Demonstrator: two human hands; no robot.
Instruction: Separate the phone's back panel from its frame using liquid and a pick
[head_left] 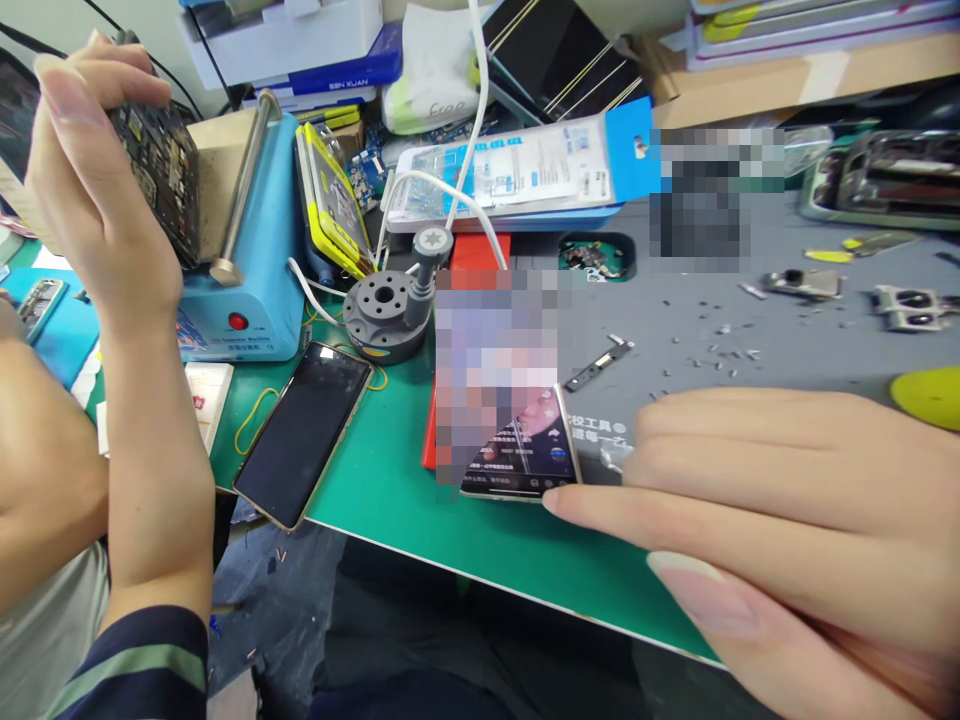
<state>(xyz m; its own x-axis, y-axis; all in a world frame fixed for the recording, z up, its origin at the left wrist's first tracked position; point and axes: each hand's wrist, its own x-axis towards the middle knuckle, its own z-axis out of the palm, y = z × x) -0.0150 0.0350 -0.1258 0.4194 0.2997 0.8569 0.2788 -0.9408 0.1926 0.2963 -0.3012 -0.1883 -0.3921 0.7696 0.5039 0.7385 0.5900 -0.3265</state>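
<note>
My left hand (105, 190) is raised at the left, its fingers bent over the edge of an opened phone (161, 175) with bare circuit parts. That phone is tilted beside the blue screen-separator machine (255, 310). On the right, my right hand (787, 510) reaches in with its index finger stretched out and its thumb below, holding nothing that I can see. The index fingertip is at the bottom edge of a lit phone (517, 450), which leans on a red object (429, 440); much of its screen is blurred out. A dark-screened phone (304, 430) lies flat nearby.
A grey round screwdriver stand (386, 315) is behind the phones. Small screws (731, 355) and metal parts (806, 284) lie on the grey mat (645, 340). Boxes and packets (517, 165) crowd the back. Another person's arm (45, 470) is at far left.
</note>
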